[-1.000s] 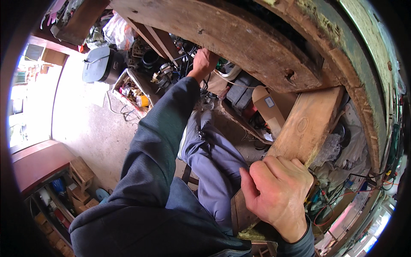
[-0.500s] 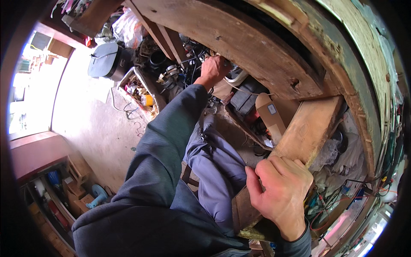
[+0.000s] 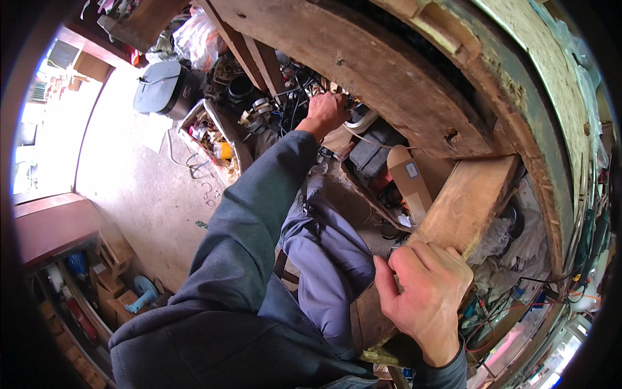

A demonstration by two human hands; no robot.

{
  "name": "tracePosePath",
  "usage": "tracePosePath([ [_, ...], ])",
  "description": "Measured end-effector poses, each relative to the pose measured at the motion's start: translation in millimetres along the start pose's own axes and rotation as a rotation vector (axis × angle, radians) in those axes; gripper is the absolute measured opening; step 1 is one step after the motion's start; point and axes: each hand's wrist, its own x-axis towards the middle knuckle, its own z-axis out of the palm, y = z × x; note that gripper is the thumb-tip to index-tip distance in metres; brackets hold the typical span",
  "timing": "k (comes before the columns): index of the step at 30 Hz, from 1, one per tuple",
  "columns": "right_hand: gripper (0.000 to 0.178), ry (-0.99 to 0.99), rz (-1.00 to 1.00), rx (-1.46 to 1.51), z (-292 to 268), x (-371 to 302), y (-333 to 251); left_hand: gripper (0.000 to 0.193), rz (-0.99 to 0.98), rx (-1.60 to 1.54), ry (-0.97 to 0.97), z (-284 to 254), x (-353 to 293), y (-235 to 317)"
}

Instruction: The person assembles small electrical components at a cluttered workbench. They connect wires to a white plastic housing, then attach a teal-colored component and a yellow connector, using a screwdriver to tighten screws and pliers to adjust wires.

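At my far left stands one reddish-brown cabinet (image 3: pixel 58 227), and in the open space below its top I count one red cylinder (image 3: pixel 81 321) and one blue item (image 3: pixel 76 264), among others too dim to name. Next to it, one light-blue piece (image 3: pixel 144 295) with a round end lies on wood. Further up sits one grey bin (image 3: pixel 157 89), its lid on, so I cannot see its contents. Right of that is one open box (image 3: pixel 228 129), filled with mixed small parts, too many to count, and one yellow item (image 3: pixel 223 151) among them. One clear plastic bag (image 3: pixel 197 40) lies beyond.

My left hand (image 3: pixel 327 111) reaches in beside black cables (image 3: pixel 295 97), under the edge of one big wooden beam (image 3: pixel 382 71). The small pale parts (image 3: pixel 332 87) I am reaching into are right at my fingertips; my fingers are partly hidden, so I cannot tell whether they hold one.

Just to the right, one open carton (image 3: pixel 433 174) contains one dark grey case (image 3: pixel 376 154) and one brown cardboard piece (image 3: pixel 407 174) with a single label. My right hand (image 3: pixel 424 285) rests on one wooden plank (image 3: pixel 463 204), fingers curled in; I cannot tell whether anything is inside them. Crumpled clear plastic (image 3: pixel 495 243) lies beyond the plank.
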Motion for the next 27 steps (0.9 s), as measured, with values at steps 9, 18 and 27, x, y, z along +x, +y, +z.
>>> tracePosePath([
  [9, 0.024, 0.046, -0.028, 0.020, 2.0, -1.7, 1.3, 0.043, 0.053, 0.026, 0.007, 9.7, -6.5, -7.0],
  [18, 0.021, 0.022, -0.025, 0.009, 0.8, -4.8, 0.8, 0.033, 0.389, 0.534, 0.876, 38.4, 27.7, 5.8],
  [27, 0.022, 0.070, -0.061, 0.014, -3.1, -6.1, -2.6, 0.040, -0.146, -0.238, -0.011, 63.4, -28.4, 52.4],
])
